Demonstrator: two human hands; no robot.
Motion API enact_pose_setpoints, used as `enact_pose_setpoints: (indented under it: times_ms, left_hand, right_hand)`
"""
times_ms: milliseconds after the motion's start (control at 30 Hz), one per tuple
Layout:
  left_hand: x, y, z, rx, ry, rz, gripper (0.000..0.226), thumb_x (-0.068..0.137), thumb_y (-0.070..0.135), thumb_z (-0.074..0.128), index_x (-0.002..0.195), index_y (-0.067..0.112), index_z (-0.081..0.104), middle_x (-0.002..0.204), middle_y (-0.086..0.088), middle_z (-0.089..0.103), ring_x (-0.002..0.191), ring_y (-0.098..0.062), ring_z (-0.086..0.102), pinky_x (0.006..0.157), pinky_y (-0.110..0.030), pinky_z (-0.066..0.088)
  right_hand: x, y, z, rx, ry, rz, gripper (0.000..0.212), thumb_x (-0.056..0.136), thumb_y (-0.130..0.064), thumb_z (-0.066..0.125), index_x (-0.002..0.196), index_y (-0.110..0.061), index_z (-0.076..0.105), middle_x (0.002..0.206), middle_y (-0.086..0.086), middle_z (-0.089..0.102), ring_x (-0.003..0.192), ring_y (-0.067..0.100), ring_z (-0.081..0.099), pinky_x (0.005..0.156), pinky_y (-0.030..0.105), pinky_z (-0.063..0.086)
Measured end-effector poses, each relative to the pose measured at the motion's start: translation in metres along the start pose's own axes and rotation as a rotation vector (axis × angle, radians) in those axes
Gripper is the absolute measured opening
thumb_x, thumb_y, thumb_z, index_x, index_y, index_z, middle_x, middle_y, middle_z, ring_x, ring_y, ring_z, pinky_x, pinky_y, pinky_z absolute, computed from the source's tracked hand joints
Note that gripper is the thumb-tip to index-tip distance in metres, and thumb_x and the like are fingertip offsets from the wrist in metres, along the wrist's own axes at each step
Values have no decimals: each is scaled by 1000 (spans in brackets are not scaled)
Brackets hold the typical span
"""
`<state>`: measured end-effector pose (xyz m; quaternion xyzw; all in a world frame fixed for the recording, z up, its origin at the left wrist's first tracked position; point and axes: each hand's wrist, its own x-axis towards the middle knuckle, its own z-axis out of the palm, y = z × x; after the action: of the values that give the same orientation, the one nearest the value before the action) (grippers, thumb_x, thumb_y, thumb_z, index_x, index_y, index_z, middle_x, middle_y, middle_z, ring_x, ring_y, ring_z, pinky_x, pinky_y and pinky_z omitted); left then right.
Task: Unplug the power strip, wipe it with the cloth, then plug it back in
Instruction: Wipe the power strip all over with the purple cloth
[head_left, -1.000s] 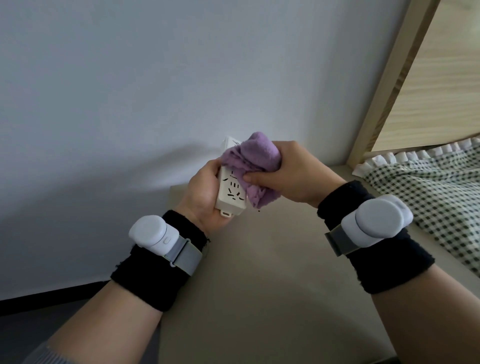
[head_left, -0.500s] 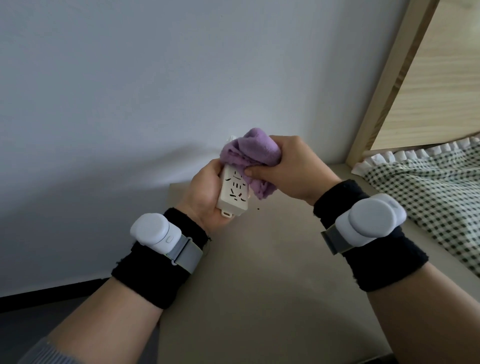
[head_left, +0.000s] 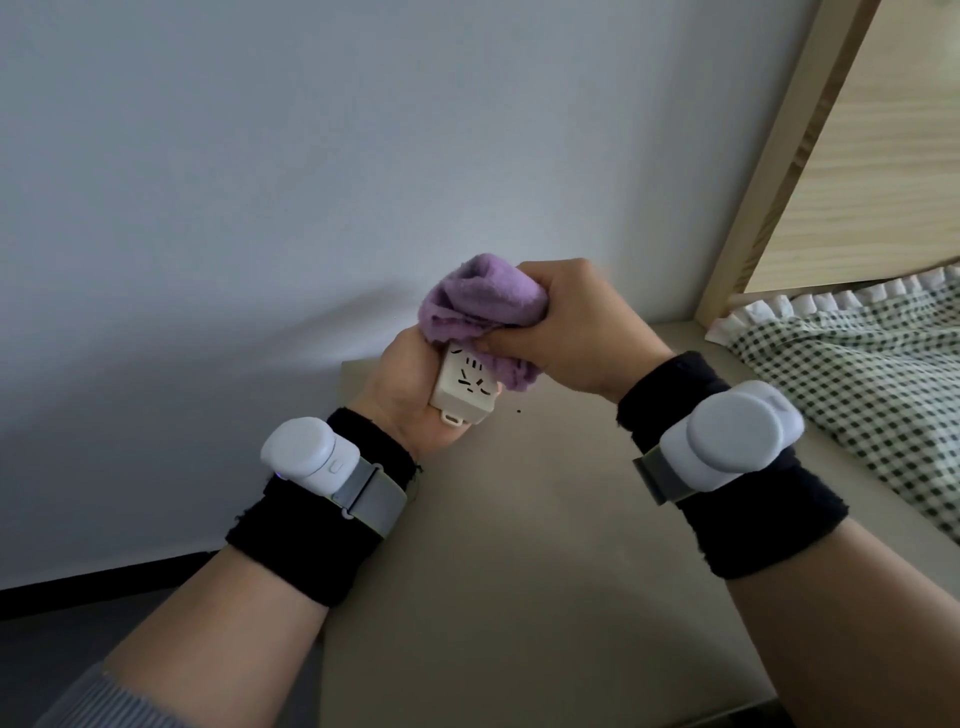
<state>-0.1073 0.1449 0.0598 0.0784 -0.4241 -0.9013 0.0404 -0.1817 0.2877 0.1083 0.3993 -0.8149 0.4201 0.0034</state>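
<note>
Since a second ago the purple cloth has slid up the power strip toward its far end, baring more of the socket face, and both hands have risen slightly. Nearest the camera, both forearms reach forward and up, each wrist in a black band with a white device strapped on. The left hand curls its fingers around the strip's left side and back, gripping it above the beige table near its far left corner. Its long axis runs away from the camera, tilted upward; the small tab end points back toward the person. The right hand is clenched on the bunched cloth, pressing it over the strip's far end, before the pale wall.
</note>
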Motion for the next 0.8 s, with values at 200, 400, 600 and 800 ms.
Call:
enact_pose_setpoints:
  times_ms: [200,400,600,800]
  left_hand:
    - [2,4,-3,-64,9,-15,23,98,18,42,107,7,61,102,-16,56,91,-28,54,92,-35,41]
    - [1,0,-3,-9,-25,10,43,100,16,35,81,7,73,79,-12,68,72,-23,65,93,-37,42]
    - [6,0,-5,-62,-1,-58,30,103,15,35,123,5,55,110,-20,54,100,-32,53,113,-42,32]
    - [8,3,-8,-89,44,-19,26,102,24,45,103,9,66,101,-12,65,91,-24,61,114,-36,37]
  right_hand:
    - [-1,-2,-13,-64,-22,48,24,79,-21,89,86,-6,72,80,13,79,75,34,77,70,50,64]
    - [-3,-9,3,-28,84,-3,25,76,-23,89,82,-8,70,76,14,77,73,35,75,68,47,62]
    - [-2,0,-10,-67,-7,56,28,75,-21,91,84,-5,70,80,16,78,76,38,76,71,52,62]
    - [-1,2,-1,-36,146,29,28,84,-25,84,93,-5,68,85,14,78,79,36,74,73,51,61]
